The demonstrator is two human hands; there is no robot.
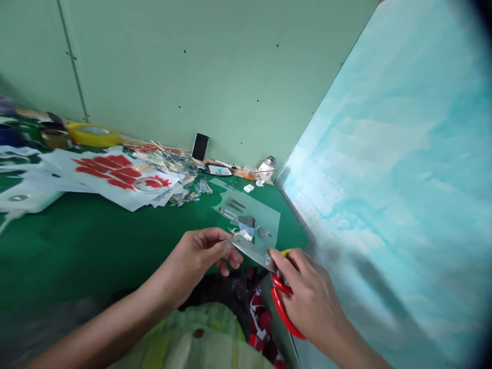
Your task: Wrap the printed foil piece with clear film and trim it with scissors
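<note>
Scissors (253, 252) with red handles are in my right hand (307, 292), its fingers wrapped round the grips. The blades point left, toward my left hand (205, 253), and look nearly closed. My left thumb and forefinger are pinched together at the blade tips; what they hold, if anything, is too small to make out. Just beyond the blades, a translucent sheet (272, 218) lies on the green table (115, 230), with small cut pieces (246, 225) on it.
Papers with red shapes (111, 171) lie at the left, in front of a yellow tape roll (94, 134). Plastic scraps (165, 159), a dark-screened phone (200, 147) and a white container (268, 166) stand along the back. A painted blue wall (392, 154) bounds the right.
</note>
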